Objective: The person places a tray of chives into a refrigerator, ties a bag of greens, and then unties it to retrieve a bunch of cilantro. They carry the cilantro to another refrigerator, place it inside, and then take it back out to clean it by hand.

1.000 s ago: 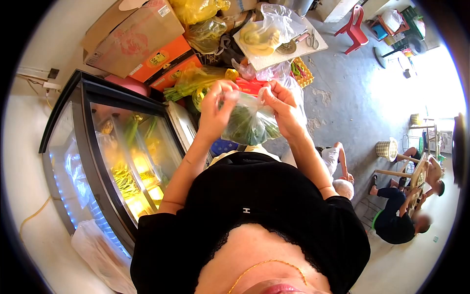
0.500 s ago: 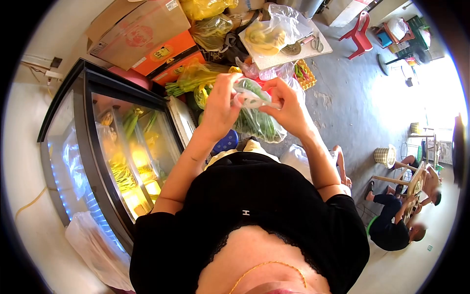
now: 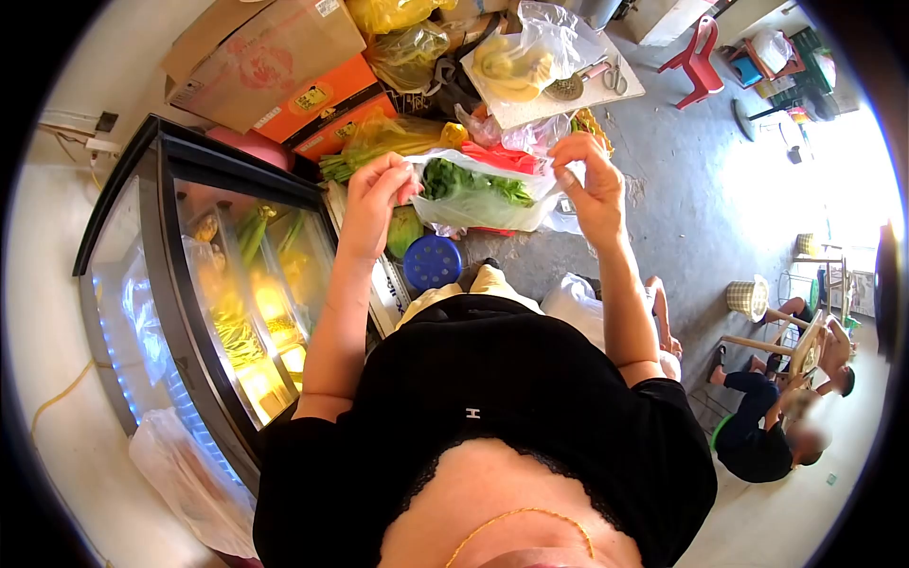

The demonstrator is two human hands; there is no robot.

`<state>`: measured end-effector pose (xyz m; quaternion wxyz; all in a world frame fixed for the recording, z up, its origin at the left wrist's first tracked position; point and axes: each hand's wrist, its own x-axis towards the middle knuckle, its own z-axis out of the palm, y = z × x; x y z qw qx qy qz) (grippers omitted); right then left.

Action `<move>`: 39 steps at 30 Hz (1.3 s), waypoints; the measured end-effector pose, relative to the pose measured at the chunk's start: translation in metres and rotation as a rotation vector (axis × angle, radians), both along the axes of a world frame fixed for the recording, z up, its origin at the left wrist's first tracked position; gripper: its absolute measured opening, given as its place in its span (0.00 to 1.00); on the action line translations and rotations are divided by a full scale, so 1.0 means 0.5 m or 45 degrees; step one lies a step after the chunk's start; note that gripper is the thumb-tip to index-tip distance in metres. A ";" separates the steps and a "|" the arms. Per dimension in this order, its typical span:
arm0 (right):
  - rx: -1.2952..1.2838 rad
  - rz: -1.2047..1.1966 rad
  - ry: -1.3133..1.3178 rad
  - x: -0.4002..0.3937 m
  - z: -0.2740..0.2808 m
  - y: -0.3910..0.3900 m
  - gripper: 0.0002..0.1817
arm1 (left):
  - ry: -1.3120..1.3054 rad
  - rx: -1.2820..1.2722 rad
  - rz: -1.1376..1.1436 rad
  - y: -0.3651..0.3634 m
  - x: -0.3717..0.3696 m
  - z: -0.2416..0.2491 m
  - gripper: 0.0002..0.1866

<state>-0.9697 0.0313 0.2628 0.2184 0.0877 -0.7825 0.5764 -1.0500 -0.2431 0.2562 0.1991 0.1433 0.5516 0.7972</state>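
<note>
A clear plastic bag (image 3: pixel 473 210) hangs stretched wide between my two hands. Leafy green vegetables (image 3: pixel 464 182) lie inside it, visible through the spread mouth. My left hand (image 3: pixel 383 185) pinches the bag's left edge between thumb and fingers. At the opposite edge, my right hand (image 3: pixel 591 185) has its thumb and fingers closed on the plastic. Below the bag, near my left forearm, stands a blue round stool (image 3: pixel 433 262). A green round vegetable or fruit (image 3: pixel 404 232) shows beside it, partly hidden.
A glass-fronted display fridge (image 3: pixel 251 284) stands at left. Cardboard boxes (image 3: pixel 260 66) are stacked behind it. A white board (image 3: pixel 578 90) carries bagged bananas (image 3: pixel 511 71), a strainer and scissors (image 3: pixel 614 80). A red chair (image 3: pixel 696 64) stands farther back. People (image 3: pixel 767 426) sit at right.
My hands have moved apart, and the bag has gone from gathered at its mouth to spread wide. The greens inside now show through the opening.
</note>
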 end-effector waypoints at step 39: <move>-0.126 -0.014 -0.845 0.106 -0.054 -0.094 0.05 | 0.095 -0.543 -0.228 0.080 0.144 -0.024 0.18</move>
